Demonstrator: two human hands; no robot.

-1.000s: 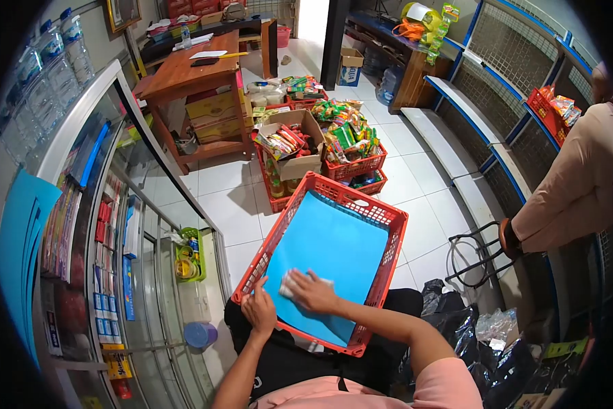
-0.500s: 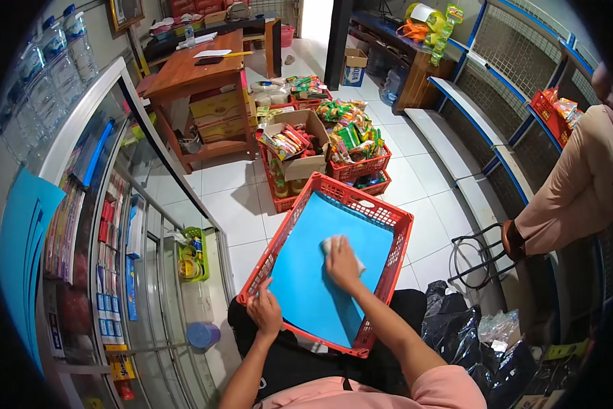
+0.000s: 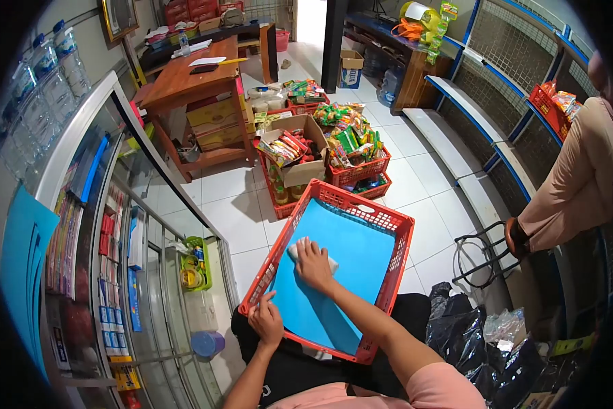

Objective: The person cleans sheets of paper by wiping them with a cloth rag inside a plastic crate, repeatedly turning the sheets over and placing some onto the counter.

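Observation:
A red plastic crate [image 3: 407,238] rests tilted on my lap, its bottom covered by a blue sheet [image 3: 361,252]. On the left part of the sheet, my right hand [image 3: 313,267] presses down a whitish cloth [image 3: 333,264], which shows at both sides of the fingers. My left hand [image 3: 266,319] is at the crate's near left corner, fingers bent over the rim, holding it.
Crates of packaged goods [image 3: 357,160] and a cardboard box [image 3: 303,170] stand ahead on the tiles. A glass cabinet [image 3: 163,167] is at left. Black plastic bags [image 3: 460,334] lie at right, near a seated person's leg [image 3: 569,180]. A wooden table [image 3: 184,82] stands behind.
My right hand has swept the cloth over the sheet, first up and right, then back left. My left hand stays at the crate's corner.

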